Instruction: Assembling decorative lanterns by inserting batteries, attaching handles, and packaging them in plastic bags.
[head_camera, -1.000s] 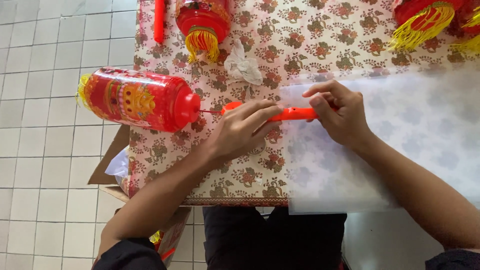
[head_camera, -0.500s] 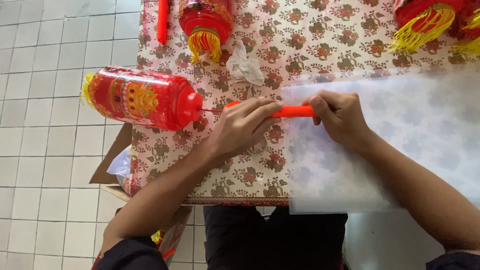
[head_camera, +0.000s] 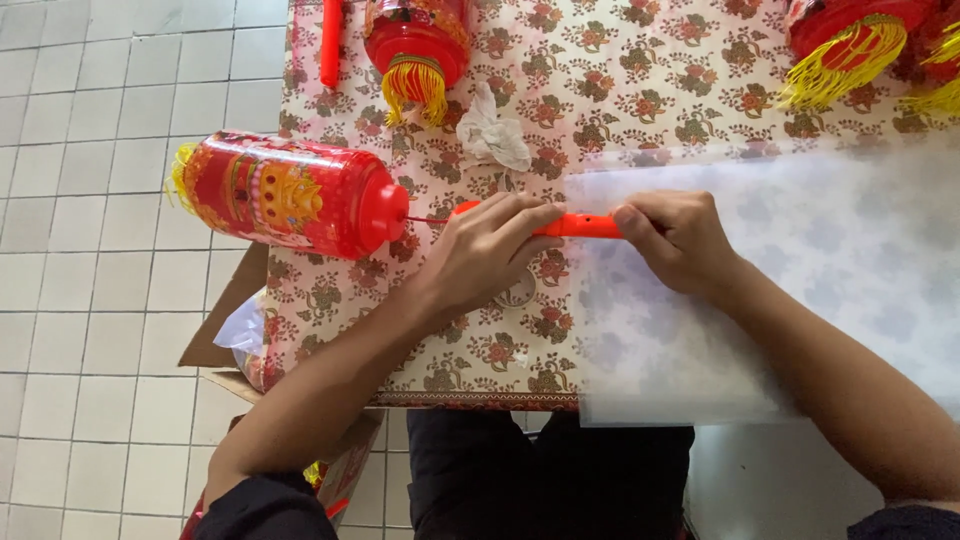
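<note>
Both hands hold one orange stick (head_camera: 580, 226) lying level on the desk (head_camera: 600, 90), near its middle. The left hand (head_camera: 490, 250) covers the stick's left part, fingers (head_camera: 520, 225) curled together and clamped on it. The right hand (head_camera: 675, 240) grips the right end, fingers clamped on it over a translucent white sheet (head_camera: 800, 300).

A thin red wire (head_camera: 428, 219) runs from the stick's left end to the cap of one red lantern (head_camera: 285, 195), which lies on its side at the desk's left edge, partly overhanging the floor (head_camera: 90, 300). Its yellow fringe points left.

Count on the desk:
- Lanterns: three clearly in view. One lies left, one stands at the far edge (head_camera: 420, 40) with yellow tassel facing near, one sits far right (head_camera: 850, 35) with yellow tassel. A further yellow tassel shows at the far right corner; its lantern cannot be made out.
- Red sticks: one more (head_camera: 331, 40), far left.
- Crumpled plastic: one piece (head_camera: 492, 135), just far of the left hand.
- Sheets: one, covering the desk's right part and overhanging its near edge.

A cardboard box (head_camera: 225, 330) sits on the floor under the desk's left near corner.
</note>
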